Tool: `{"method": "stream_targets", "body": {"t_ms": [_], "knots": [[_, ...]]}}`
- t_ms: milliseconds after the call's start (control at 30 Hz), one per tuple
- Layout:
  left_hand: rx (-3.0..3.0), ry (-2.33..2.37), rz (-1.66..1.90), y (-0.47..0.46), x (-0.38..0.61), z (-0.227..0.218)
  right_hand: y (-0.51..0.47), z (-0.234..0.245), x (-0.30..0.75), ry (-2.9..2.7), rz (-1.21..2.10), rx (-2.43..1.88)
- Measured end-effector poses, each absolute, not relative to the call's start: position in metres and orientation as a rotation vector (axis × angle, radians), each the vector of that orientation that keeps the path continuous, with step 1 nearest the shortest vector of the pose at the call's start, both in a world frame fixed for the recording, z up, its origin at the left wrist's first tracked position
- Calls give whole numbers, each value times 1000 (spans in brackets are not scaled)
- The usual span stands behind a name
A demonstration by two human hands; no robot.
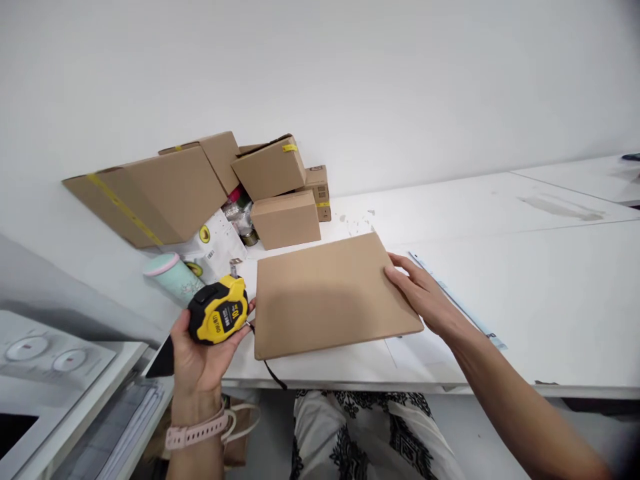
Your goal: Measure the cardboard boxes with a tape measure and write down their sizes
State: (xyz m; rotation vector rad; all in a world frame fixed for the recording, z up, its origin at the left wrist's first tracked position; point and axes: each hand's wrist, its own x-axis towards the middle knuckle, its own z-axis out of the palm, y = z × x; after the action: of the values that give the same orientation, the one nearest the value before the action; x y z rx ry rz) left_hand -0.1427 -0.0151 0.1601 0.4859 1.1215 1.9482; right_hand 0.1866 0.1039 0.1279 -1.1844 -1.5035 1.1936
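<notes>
- At the centre, reaching toward six o'clock, a flat cardboard piece (335, 293) lies tilted above or on a white table (540, 293); its underside is hidden, so contact with the table is hard to judge. Its face is smooth, plain brown and four-sided.
- At four o'clock, the person's right hand (417, 293) grips the piece's right edge, thumb pressed on the upper face; some fingers are hidden beneath.
- At eight o'clock, the left hand (203, 360) holds a tape measure (220, 310) cupped in the palm, thumb along one side. The fingers are mostly covered by the case, with tips showing just beside the cardboard; whether they touch it cannot be told.
- The tape measure is chunky and rounded, yellow and black, with a metal end at its top. Its printing is mostly too small to read.
- Toward seven o'clock, a thin black strap (275, 375) hangs down, partly blocked by the cardboard.
- From ten to eleven o'clock, brown cardboard boxes (267, 173) overlap, some banded with yellow tape, hiding parts of one another.
- Near nine o'clock, a mint tumbler (173, 277) with a pink rim leans, its lower end behind the tape measure.
</notes>
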Motion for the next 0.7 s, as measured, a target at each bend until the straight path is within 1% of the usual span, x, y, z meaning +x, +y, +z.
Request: {"method": "stream_targets", "body": {"t_ms": [67,133,200,267,300,333,467,567,700], "knots": [[520,1168,1931,-12,-141,152,109,113,192,-1527,1223,-1211],[623,1209,1965,-9,-142,146,112,106,197,-1591,1081,-1257],[817,1256,1962,-9,-142,146,111,112,199,-1632,860,-1253],[1091,1330,1841,-12,-139,154,104,128,196,-1649,769,-1168],[1234,1364,1735,-15,-136,161,100,138,192,-1660,808,-1106],[1353,1393,1616,-17,-131,168,95,148,187,-1682,915,-1029],[1531,1381,1195,-14,-106,194,79,175,163,-1687,1483,-678],[1518,1326,1094,0,-94,194,76,176,150,-1576,1681,-621],[1401,1318,1101,10,-89,183,77,165,145,-1418,1768,-658]]}}
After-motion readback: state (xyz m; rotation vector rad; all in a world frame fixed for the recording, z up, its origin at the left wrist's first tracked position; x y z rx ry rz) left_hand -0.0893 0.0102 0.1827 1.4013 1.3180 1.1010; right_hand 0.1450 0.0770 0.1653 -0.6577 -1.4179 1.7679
